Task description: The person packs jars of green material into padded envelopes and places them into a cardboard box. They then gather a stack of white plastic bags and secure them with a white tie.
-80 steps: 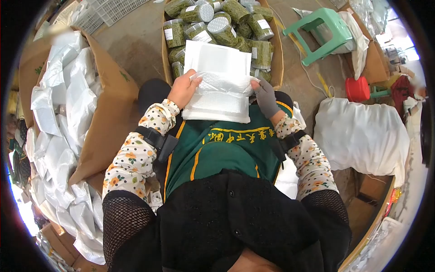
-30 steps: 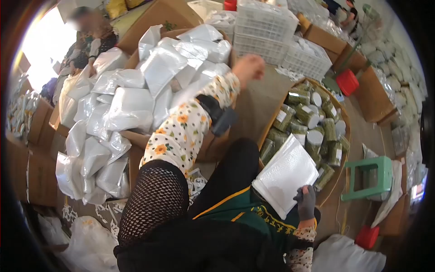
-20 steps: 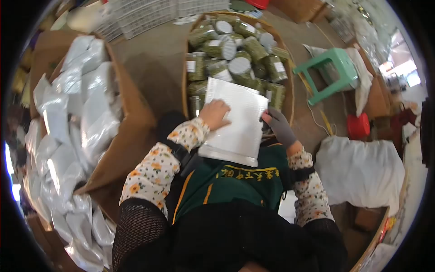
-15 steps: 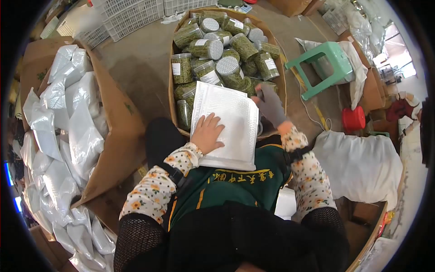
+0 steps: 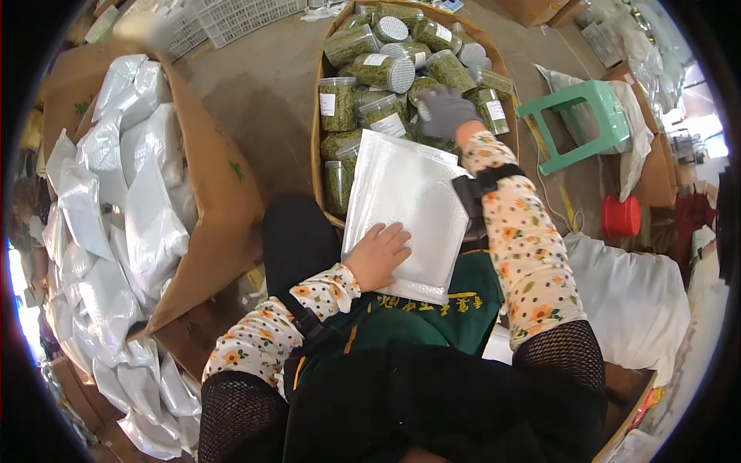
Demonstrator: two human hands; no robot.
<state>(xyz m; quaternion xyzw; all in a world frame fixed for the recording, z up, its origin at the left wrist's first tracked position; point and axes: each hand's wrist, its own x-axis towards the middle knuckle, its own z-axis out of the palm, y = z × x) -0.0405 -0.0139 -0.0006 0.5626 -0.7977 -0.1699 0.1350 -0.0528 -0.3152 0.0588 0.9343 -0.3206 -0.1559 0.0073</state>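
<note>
One large cardboard carton (image 5: 220,216) stands at the left, heaped with white packages (image 5: 150,224), more than ten showing. One smaller carton (image 5: 316,131) ahead holds jars (image 5: 337,108), at least a dozen visible. One green stool (image 5: 614,119) stands to its right. One stack of white bubble mailers (image 5: 409,193) lies across the lap. One bare left hand (image 5: 378,258) rests spread on it; one gloved right hand (image 5: 446,112) is among the jars, its grip impossible to tell
</note>
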